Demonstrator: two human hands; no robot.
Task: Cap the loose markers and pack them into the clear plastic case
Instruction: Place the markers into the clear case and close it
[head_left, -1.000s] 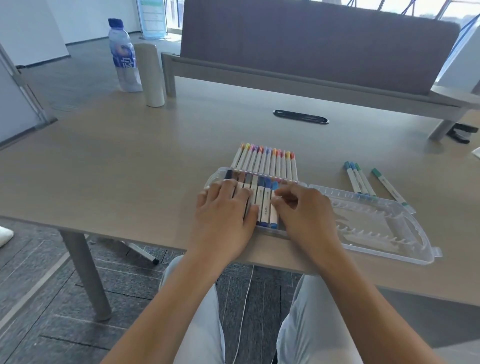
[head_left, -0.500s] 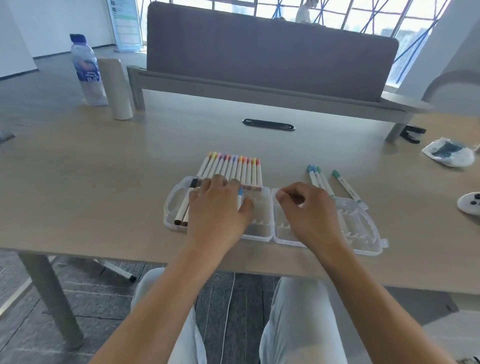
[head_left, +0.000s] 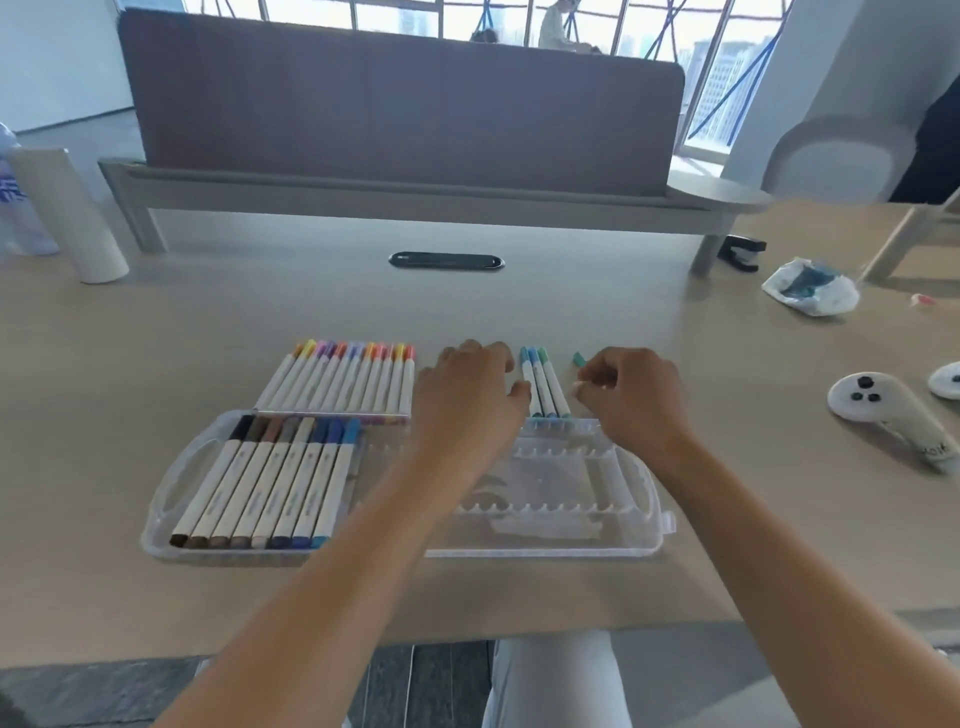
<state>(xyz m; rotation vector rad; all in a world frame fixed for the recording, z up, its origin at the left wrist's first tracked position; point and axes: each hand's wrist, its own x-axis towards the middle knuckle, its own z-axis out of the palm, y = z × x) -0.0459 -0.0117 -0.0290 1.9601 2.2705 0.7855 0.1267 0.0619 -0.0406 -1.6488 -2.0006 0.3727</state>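
The clear plastic case (head_left: 576, 525) lies open and flat at the table's near edge. Several capped markers (head_left: 280, 483) in black, brown and blue fill its left half; the right half holds none. A row of several warm-coloured markers (head_left: 348, 382) lies on the table just beyond the case. Three blue and teal markers (head_left: 543, 384) lie side by side past the right half. My left hand (head_left: 467, 400) hovers left of them, fingers relaxed, thumb by the leftmost one. My right hand (head_left: 631, 400) pinches a green-capped marker (head_left: 578, 358), whose body is mostly hidden.
A white roll (head_left: 72, 218) and a water bottle (head_left: 21, 208) stand far left. A black cable slot (head_left: 447, 260) sits mid-table before the grey divider (head_left: 400, 104). Two white controllers (head_left: 893, 415), a crumpled bag (head_left: 810, 286) and a black stapler (head_left: 743, 252) lie at right.
Both hands left the case's left half and moved forward and right to the loose blue and green markers. The camera view shifted right and closer.
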